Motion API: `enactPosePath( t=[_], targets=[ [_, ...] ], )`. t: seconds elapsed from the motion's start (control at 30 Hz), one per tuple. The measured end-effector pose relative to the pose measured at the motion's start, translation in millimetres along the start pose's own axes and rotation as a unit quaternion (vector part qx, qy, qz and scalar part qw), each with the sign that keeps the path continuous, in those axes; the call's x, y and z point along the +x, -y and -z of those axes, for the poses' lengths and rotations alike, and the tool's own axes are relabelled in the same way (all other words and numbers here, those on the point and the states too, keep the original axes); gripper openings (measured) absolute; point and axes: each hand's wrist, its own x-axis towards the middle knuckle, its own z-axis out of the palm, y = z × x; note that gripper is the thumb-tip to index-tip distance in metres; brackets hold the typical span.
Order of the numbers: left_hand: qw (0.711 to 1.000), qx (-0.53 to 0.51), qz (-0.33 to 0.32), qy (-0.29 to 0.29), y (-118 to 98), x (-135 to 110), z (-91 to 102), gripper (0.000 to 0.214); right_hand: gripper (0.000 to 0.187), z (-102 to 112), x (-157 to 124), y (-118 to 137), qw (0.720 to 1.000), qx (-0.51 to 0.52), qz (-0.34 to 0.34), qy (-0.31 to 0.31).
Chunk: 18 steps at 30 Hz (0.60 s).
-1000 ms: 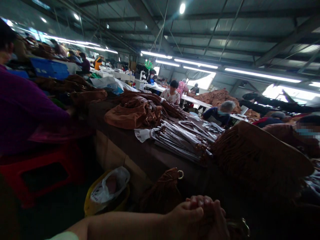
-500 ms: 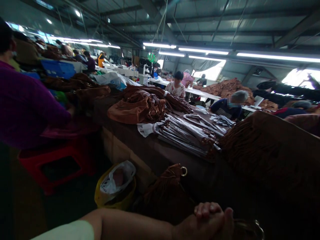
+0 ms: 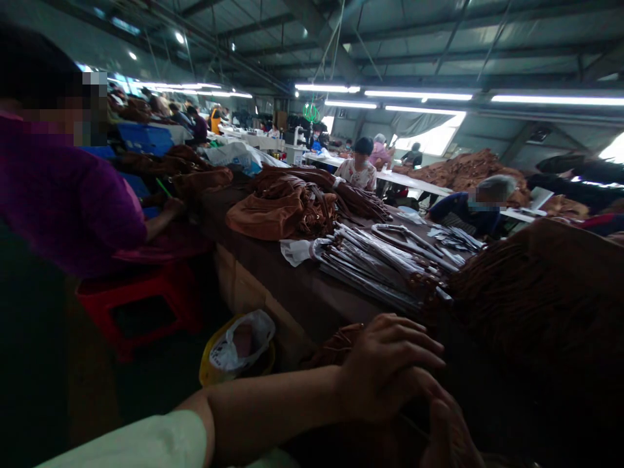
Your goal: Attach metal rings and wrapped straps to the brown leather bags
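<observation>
My left hand (image 3: 387,367) reaches across the lower middle, its fingers stretched out and slightly apart, with nothing visible in them. Below it and to the right, my right hand (image 3: 451,422) is partly in view, its fingertips against or very close to the left hand's underside. Shadow and the frame edge hide whether it grips anything. Just behind my left hand, a brown fringed bag (image 3: 338,344) shows in part, the rest hidden by the hand and darkness.
Plastic-wrapped straps (image 3: 370,260) and brown bags (image 3: 268,211) lie on the dark table (image 3: 273,279). A fringed brown pile (image 3: 546,286) rises at right. A yellow bin (image 3: 207,370) with a white bag stands below. A co-worker in purple (image 3: 82,201) sits left on a red stool (image 3: 141,299).
My hands were clasped low at the bottom edge; the left has lifted and its fingers have straightened. The view has swung left, and the bag's gold ring is now out of sight.
</observation>
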Motion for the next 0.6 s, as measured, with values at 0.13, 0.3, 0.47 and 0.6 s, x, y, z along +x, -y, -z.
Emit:
enactPosePath(
  t=[0.13, 0.3, 0.47, 0.6],
  targets=[
    [0.989, 0.116, 0.087, -0.03, 44, -9, 42.8, 0.037, 0.056, -16, 9, 3, 0.995, -0.104, -0.001, 0.009],
    [0.971, 0.188, 0.126, 0.074, 85, -35, 59.3, 0.072, 0.059, -48, 25, 7, 0.993, -0.118, -0.013, 0.028],
    [0.973, 0.185, 0.116, 0.071, 89, -43, 54.1, 0.079, 0.048, -60, 38, 9, 0.993, -0.083, -0.039, 0.073],
    [0.971, 0.193, 0.13, 0.058, 84, -45, 43.5, 0.088, 0.043, -61, 41, 6, 0.973, 0.068, -0.163, 0.147]
  ],
)
